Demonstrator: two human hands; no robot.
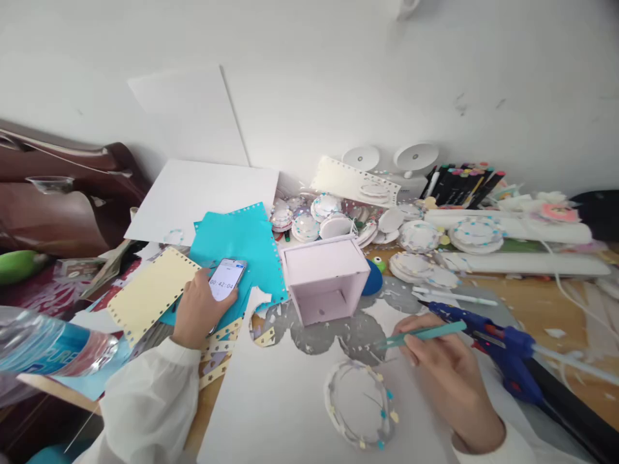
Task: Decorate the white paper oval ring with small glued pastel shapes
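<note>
White sleeves [152,393] come in at the bottom edge, nearest the camera, on either side of a big white sheet [264,406] lying on the wooden worktop [546,298]. On that sheet, near the right hand [447,374], lies a wreath-like ring [331,407] dotted with blue and yellow bits. The right hand's fingers pinch teal tweezers [438,331], which point left above the sheet; their tips are blurred, seemingly with nothing between them. The left hand [196,310] has its fingers closed around the sides of a phone [226,277] showing a timer; whether it is lifted off the papers, I can't tell.

Behind the sheet stands an open pale pink box [329,261]. Punched teal paper [236,235] and a cream card [151,295] lie by the phone, a blue glue gun [500,341] beyond the right hand, and decorated white discs [306,227] behind the box.
</note>
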